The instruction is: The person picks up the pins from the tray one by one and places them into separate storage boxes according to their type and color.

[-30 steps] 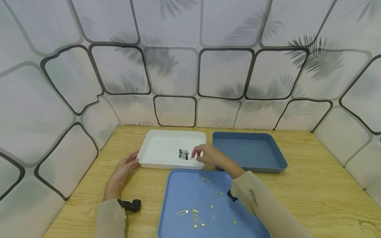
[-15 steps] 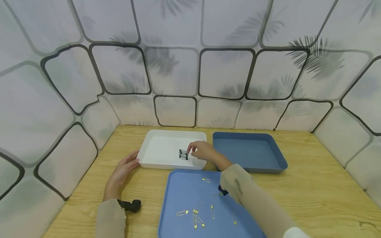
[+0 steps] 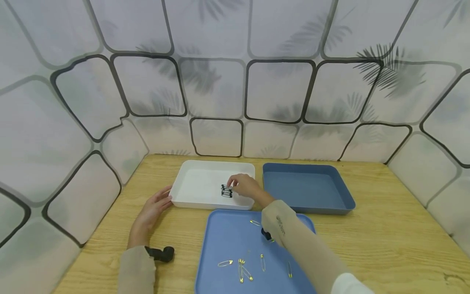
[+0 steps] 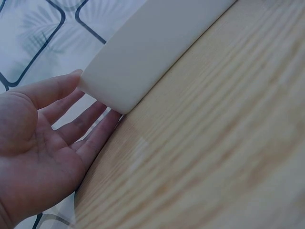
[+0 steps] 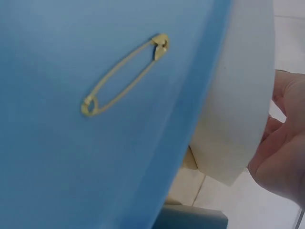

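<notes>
In the head view my right hand [image 3: 245, 186] is over the right part of a white tray [image 3: 198, 175], thumb and fingertips together. They pinch a small pale safety pin, mostly hidden, beside a short column of black safety pins [image 3: 226, 192]. My left hand [image 3: 151, 209] rests at the tray's left front corner. From the left wrist, the left hand's [image 4: 47, 138] fingers look nearly straight against the tray's end wall [image 4: 128, 62], thumb at the rim. Several gold safety pins [image 3: 241, 271] lie spread over a light blue tray [image 3: 220, 228]; one gold safety pin [image 5: 125, 75] shows large in the right wrist view.
A dark blue tray [image 3: 304, 188] stands right of the white one. The light blue tray lies in front of both, close to the white tray's front wall. All stand on a wooden table [image 3: 385, 228], with a patterned cloth wall [image 3: 216, 136] behind and at the sides.
My right hand has moved left and slightly away from me, carrying the pale safety pin towards the black column. The left hand has stayed at the tray corner.
</notes>
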Action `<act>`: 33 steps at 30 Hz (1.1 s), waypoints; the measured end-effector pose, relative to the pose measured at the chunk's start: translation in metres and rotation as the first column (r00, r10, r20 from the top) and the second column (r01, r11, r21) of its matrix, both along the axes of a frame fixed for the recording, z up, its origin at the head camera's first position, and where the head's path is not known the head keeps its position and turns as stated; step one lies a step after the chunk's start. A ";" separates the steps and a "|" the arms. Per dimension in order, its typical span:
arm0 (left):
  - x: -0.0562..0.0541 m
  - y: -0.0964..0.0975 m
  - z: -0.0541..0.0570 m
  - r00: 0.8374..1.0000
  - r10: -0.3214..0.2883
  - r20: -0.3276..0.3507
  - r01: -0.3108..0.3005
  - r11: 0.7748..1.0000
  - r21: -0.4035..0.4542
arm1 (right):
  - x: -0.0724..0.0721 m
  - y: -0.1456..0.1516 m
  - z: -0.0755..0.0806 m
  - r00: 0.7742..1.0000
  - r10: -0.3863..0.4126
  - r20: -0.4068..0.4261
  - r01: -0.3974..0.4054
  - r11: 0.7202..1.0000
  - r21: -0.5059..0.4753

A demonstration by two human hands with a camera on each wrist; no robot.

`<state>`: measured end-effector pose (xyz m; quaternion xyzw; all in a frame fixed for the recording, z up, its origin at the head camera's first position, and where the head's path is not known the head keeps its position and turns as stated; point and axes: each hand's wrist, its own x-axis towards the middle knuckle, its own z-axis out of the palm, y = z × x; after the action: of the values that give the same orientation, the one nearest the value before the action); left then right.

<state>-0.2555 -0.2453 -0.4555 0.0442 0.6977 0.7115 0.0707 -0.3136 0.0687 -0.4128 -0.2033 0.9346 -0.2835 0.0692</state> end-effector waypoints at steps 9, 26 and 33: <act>0.000 0.001 -0.002 1.000 0.010 -0.006 -0.010 1.000 0.021 | -0.002 -0.011 -0.008 0.997 -0.081 -0.009 0.082 0.992 0.097; -0.002 0.001 -0.003 1.000 0.015 -0.007 -0.014 0.999 0.040 | -0.006 -0.016 -0.010 0.996 -0.093 0.000 0.092 0.990 0.103; -0.003 0.001 -0.002 1.000 0.021 -0.003 -0.021 1.000 0.023 | -0.007 -0.015 -0.011 0.996 -0.090 0.003 0.090 0.993 0.074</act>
<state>-0.2581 -0.2439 -0.4571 0.0389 0.6900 0.7202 0.0617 -0.3207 0.0532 -0.4235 -0.1572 0.9524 -0.2522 0.0670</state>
